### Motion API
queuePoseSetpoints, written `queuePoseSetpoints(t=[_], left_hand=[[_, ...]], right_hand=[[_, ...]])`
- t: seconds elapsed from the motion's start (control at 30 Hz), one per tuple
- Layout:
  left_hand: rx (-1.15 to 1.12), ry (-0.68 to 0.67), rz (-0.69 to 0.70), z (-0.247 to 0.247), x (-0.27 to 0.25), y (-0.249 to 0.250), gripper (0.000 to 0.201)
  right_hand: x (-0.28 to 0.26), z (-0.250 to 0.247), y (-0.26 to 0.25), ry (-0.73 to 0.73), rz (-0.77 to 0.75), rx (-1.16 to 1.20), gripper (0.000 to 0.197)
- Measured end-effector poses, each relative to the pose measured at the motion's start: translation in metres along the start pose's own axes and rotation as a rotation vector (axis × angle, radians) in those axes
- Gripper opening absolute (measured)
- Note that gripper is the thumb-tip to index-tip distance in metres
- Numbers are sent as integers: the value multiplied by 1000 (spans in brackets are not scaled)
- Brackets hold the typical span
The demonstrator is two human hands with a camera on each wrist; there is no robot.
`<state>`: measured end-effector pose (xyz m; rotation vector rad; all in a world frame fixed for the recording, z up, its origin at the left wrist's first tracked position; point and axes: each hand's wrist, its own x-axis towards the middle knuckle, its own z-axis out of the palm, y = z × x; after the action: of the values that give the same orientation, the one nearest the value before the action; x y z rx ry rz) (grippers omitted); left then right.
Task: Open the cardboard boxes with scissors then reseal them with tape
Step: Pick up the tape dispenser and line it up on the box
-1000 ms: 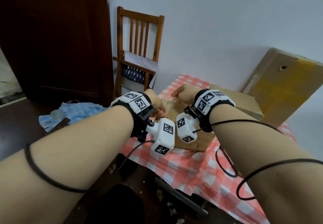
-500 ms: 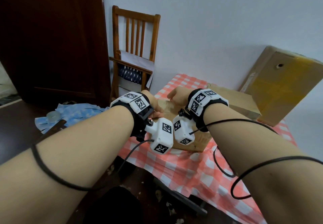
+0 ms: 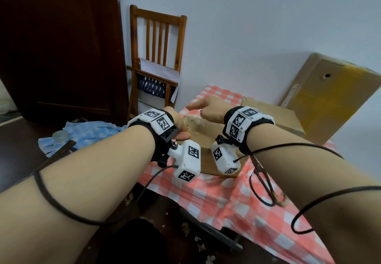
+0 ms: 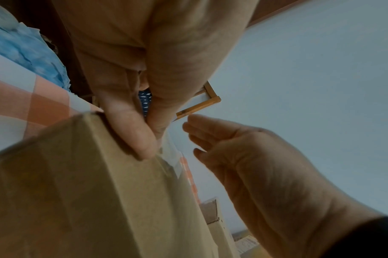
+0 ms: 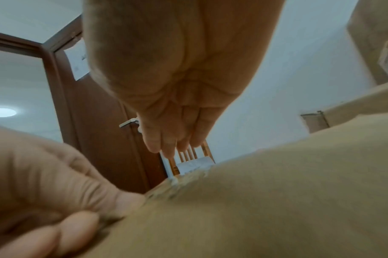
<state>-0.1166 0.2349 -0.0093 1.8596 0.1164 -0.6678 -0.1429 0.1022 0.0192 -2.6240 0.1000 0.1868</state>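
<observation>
left hand (image 4: 131, 97) fingers pinch the cardboard box (image 3: 203, 140) corner; right hand (image 3: 208, 109) relaxed, holding nothing.

Scissors (image 3: 262, 178) right of box (image 3: 206, 156)

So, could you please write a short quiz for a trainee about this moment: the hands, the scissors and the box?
1. True or false: the scissors lie on the checked tablecloth, in neither hand.
2. Fill in: the right hand, above the cardboard box, holds ____.
3. Which hand grips a corner of the cardboard box? A: the left hand. B: the right hand. C: neither.

Key: 1 true; 2 nothing; 3 A.
</observation>
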Motion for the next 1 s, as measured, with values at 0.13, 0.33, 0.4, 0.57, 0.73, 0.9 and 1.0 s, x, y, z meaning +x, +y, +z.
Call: queuePoseSetpoints(t=[0.13, 0.33, 0.4, 0.57, 0.73, 0.9, 1.0], left_hand=[[82, 38, 14, -1, 3, -1, 14], [449, 95, 144, -9, -9, 5, 17], [636, 246, 269, -12, -10, 6, 24], [1099, 126, 670, 5, 3, -6, 39], [1248, -31, 705, 28, 14, -26, 54], [1275, -15, 635, 36, 23, -23, 57], [1291, 7, 596, 41, 32, -19, 62]], right_hand=[[-5, 14, 1, -249, 0, -290, 49], [-8, 18, 8, -237, -23, -411, 72], [-12, 16, 11, -183, 16, -361, 92], [-18, 14, 21, -199, 121, -470, 127], [-25, 31, 29, -132, 86, -598, 132], [-27, 35, 30, -79, 91, -615, 128], [-26, 37, 32, -76, 79, -593, 128]])
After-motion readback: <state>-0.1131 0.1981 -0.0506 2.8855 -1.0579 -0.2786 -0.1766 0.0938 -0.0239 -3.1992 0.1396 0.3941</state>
